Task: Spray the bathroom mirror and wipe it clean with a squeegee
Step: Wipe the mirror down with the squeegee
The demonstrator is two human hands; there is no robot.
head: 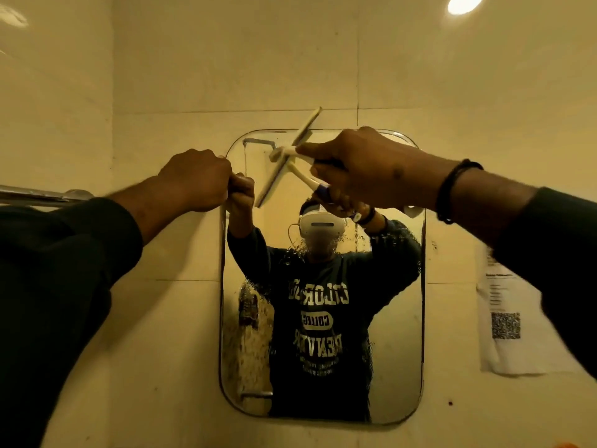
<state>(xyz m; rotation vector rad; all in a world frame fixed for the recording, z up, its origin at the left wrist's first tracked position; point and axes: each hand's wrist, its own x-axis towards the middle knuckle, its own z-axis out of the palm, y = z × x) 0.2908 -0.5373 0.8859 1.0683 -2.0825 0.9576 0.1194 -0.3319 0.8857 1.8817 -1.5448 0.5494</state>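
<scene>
A rounded rectangular mirror (pixel 397 318) hangs on the tiled wall, with streaks and droplets on its left and lower glass. My right hand (pixel 365 169) grips the handle of a white squeegee (pixel 284 163), index finger stretched along it. The blade lies tilted across the mirror's upper left, its top end past the mirror's top edge. My left hand (pixel 197 181) curls round the mirror's upper left edge. No spray bottle is in view.
A chrome towel rail (pixel 42 195) sticks out from the wall at the left, just under my left forearm. A paper notice (pixel 507 318) with a QR code hangs on the wall right of the mirror. A ceiling light glares at top right.
</scene>
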